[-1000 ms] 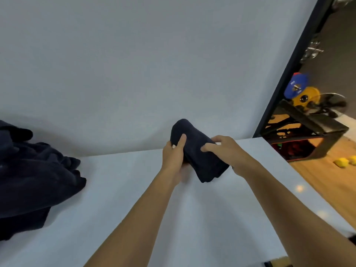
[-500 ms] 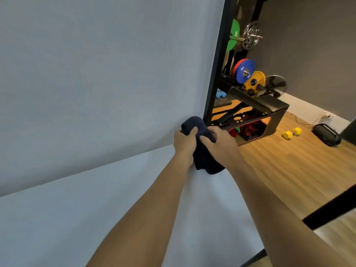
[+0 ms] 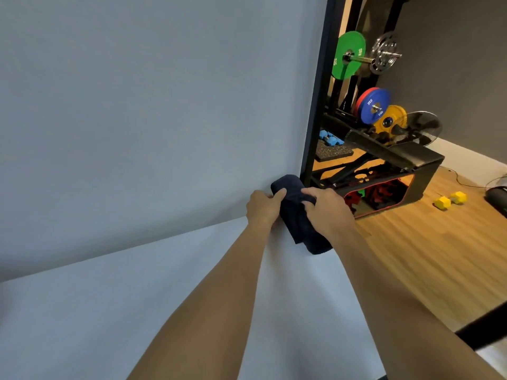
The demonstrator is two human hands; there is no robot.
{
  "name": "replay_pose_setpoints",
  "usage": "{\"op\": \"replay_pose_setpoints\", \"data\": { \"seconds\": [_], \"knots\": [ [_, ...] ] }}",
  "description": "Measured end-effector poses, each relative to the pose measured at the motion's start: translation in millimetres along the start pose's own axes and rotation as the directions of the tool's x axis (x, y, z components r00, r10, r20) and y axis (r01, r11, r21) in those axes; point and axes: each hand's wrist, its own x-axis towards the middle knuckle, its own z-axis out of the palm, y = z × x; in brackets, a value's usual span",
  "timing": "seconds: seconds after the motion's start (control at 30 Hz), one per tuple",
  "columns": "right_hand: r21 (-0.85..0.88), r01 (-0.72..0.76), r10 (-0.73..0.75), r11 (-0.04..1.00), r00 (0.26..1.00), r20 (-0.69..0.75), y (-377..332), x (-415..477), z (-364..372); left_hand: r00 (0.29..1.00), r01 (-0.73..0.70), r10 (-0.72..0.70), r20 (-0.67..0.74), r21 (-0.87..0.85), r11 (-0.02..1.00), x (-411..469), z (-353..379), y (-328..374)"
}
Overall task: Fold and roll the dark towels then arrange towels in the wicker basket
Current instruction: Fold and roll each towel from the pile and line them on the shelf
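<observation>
A rolled dark towel (image 3: 300, 215) is held above the right part of a pale blue-grey surface (image 3: 137, 311), its long axis running from far left to near right, the near end lower. The left hand (image 3: 262, 208) grips its left side, fingers curled round it; the right hand (image 3: 327, 211) grips its top. Right lies a wooden floor (image 3: 411, 256) with a yellow dumbbell (image 3: 450, 200), and a rack (image 3: 354, 86) holding coloured weight plates (image 3: 374, 105) stands beyond.
</observation>
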Motion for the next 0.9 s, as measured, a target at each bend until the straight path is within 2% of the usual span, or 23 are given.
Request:
{"op": "replay_pose_setpoints", "data": {
  "seconds": [0.1, 0.2, 0.3, 0.4, 0.47, 0.63, 0.77, 0.83, 0.9],
  "knots": [
    [-0.104, 0.006, -0.019, 0.995, 0.992, -0.125, -19, -8, -9, 0.999, 0.007, -0.004, 0.039, -0.067, 0.998, -16, -24, 4],
    [-0.068, 0.154, -0.164, 0.986, 0.965, -0.205, -60, -24, -10, 1.000, -0.008, 0.011, 0.022, -0.126, 0.992, -36, -63, 4],
    [0.052, 0.366, -0.359, 0.929, 0.927, -0.108, -116, -50, 13, 0.995, -0.029, 0.020, -0.096, -0.090, 0.996, -59, -117, -6],
    [0.254, 0.498, -0.519, 0.829, 0.854, 0.018, -178, -87, 48, 0.959, -0.030, 0.054, -0.280, 0.088, 0.996, -88, -186, -30],
    [0.370, 0.538, -0.604, 0.757, 0.792, 0.085, -218, -117, 69, 0.920, 0.039, 0.063, -0.386, 0.250, 0.967, -112, -238, -53],
    [0.499, 0.595, -0.765, 0.631, 0.584, 0.271, -305, -192, 111, 0.787, 0.333, 0.089, -0.611, 0.541, 0.772, -189, -359, -106],
    [0.572, 0.617, -0.839, 0.541, 0.446, 0.312, -359, -247, 134, 0.749, 0.441, 0.245, -0.615, 0.740, 0.508, -248, -420, -134],
    [0.585, 0.637, -0.862, 0.502, 0.424, 0.278, -382, -270, 147, 0.732, 0.461, 0.325, -0.599, 0.787, 0.410, -269, -439, -146],
    [0.620, 0.611, -0.859, 0.493, 0.453, 0.237, -400, -288, 155, 0.680, 0.437, 0.398, -0.616, 0.776, 0.455, -281, -455, -153]
  ]
}}
